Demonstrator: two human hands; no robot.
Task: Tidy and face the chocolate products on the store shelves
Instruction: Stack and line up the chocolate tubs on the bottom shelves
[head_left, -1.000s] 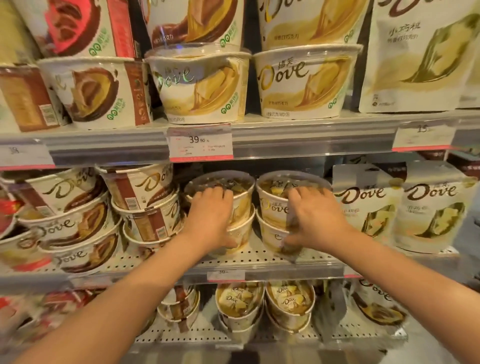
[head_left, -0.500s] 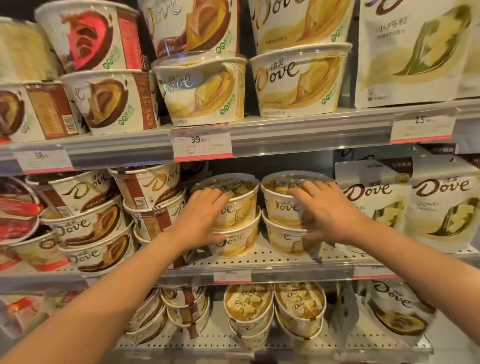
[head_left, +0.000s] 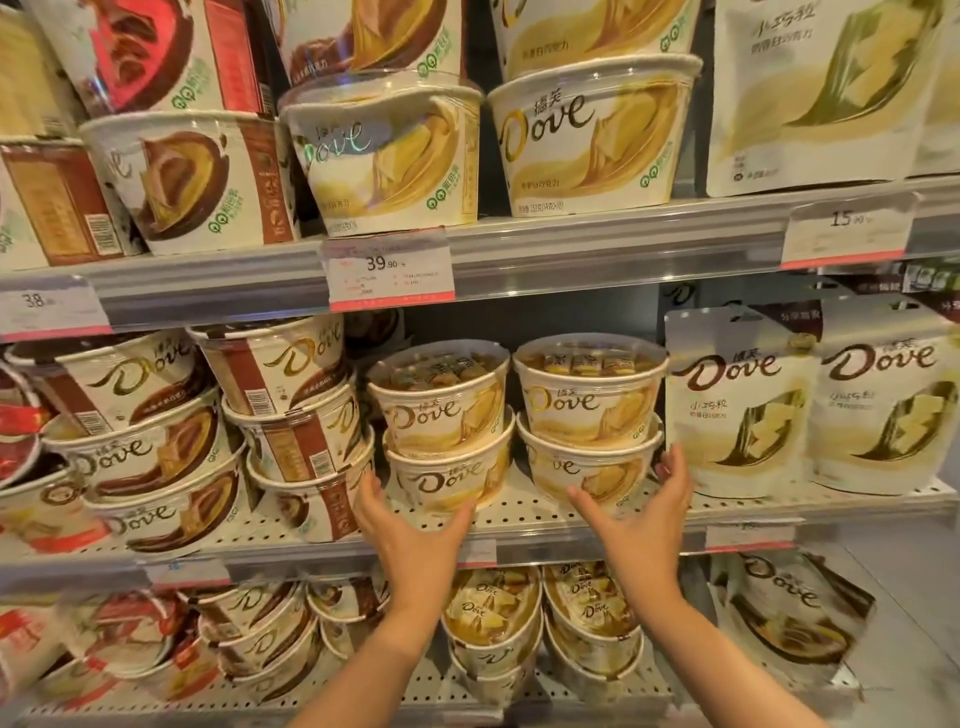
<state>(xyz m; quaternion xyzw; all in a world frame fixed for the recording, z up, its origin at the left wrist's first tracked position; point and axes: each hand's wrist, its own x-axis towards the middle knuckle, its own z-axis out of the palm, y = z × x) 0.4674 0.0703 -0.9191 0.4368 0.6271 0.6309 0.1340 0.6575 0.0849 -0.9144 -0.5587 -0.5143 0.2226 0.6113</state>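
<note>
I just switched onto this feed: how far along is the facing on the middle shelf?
Looks done: the two stacks of yellow Dove tubs stand square, logos forward. In hand: the left hand cups the bottom-left tub, the right hand the bottom-right tub, both open around them. Left: the brown tubs beside them sit tilted, barcodes showing, and the lower shelf tubs lean.

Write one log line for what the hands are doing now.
left hand: cupping lower-left tub | right hand: cupping lower-right tub | stacks: logos facing front
</note>
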